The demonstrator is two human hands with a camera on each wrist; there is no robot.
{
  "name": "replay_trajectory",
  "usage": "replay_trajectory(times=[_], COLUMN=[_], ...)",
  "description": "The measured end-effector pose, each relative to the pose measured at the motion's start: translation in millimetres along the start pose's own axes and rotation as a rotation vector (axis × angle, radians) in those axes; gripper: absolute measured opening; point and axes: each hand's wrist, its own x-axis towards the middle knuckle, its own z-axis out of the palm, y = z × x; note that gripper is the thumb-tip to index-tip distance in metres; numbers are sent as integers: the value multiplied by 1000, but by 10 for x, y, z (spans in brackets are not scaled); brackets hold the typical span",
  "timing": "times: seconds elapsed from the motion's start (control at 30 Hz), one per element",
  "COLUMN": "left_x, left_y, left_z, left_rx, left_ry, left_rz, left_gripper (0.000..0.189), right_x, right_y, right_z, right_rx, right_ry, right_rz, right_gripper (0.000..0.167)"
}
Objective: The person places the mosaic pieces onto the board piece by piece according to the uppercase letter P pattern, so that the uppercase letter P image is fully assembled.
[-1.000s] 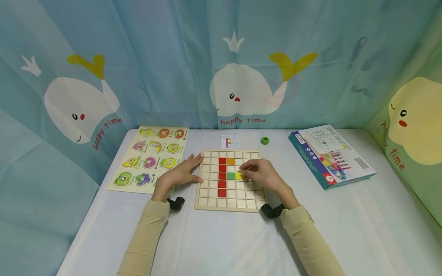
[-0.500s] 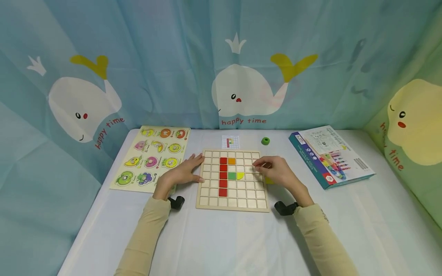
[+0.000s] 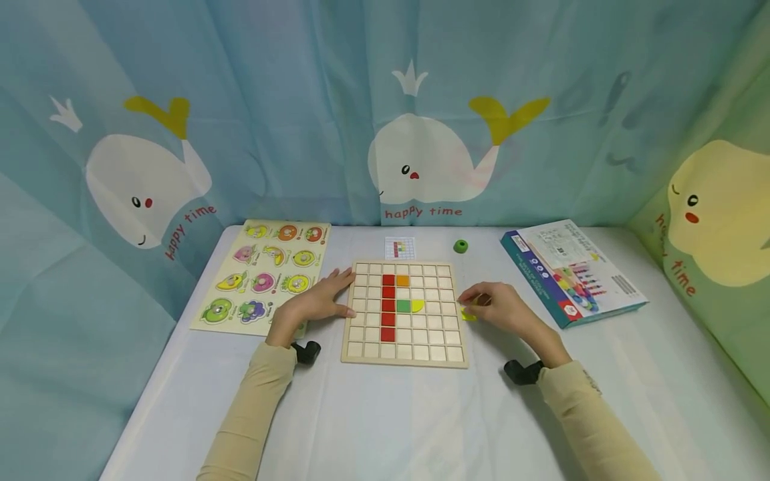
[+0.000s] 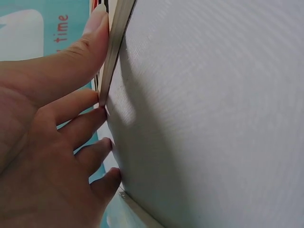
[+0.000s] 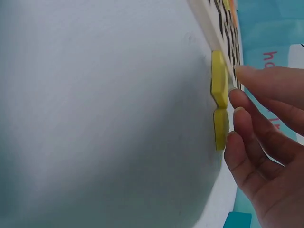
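Observation:
A wooden grid board [image 3: 368, 353] lies on the table in the head view. It bears a column of red square tiles [image 3: 388, 306], an orange tile [image 3: 402, 281], a green tile [image 3: 404, 306] and a yellow rounded tile [image 3: 418, 306]. My left hand [image 3: 317, 300] rests along the board's left edge with fingers spread. Just off the right edge, my right hand [image 3: 500, 308] is over yellow pieces. The right wrist view shows two of them, a larger yellow piece [image 5: 218, 80] and a smaller yellow piece [image 5: 220, 129], end to end beside loosely bent fingers, thumb apart.
A fruit puzzle board [image 3: 263, 304] lies at the left, partly under my left hand. Behind the grid board are a small pattern card [image 3: 400, 248] and a green bead [image 3: 460, 246]. A flat printed box [image 3: 577, 267] lies at the right; a printed curtain [image 3: 289, 133] hangs behind.
My right hand has let go of the yellow rounded tile beside the green one and moved right, off the board, to the yellow pieces. My left hand stays at the board's edge.

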Motion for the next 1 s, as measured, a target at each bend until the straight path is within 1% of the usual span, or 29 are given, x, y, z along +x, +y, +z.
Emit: replay_trajectory(times=[0.07,0.23,0.43,0.63,0.83,0.9,1.0], left_x=[2,-2,-24,-33,-19,-12,-22], left_y=[3,1,5,-1,-16,-14,-9], left_z=[6,15,13,14,27,28,26], left_rx=[2,13,5,4,5,-1,-4], left_ry=[-3,0,7,8,5,5,1], left_rz=[1,-1,5,1,-5,-3,-7], left_gripper=[90,91,92,92,92,92,93], right_x=[-27,-66,-63,-52,-55,-49,-25], right_y=[13,29,36,42,83,94,98], right_z=[-6,-22,-23,-31,-73,-95,-125], right_rx=[-18,-43,-47,-22,-13,-2,45], right_ry=[-10,-44,-66,-80,-64,-51,-45], right_rz=[-24,-45,-29,-27,-62,-55,-28], right_gripper=[20,22,21,14,7,6,8])
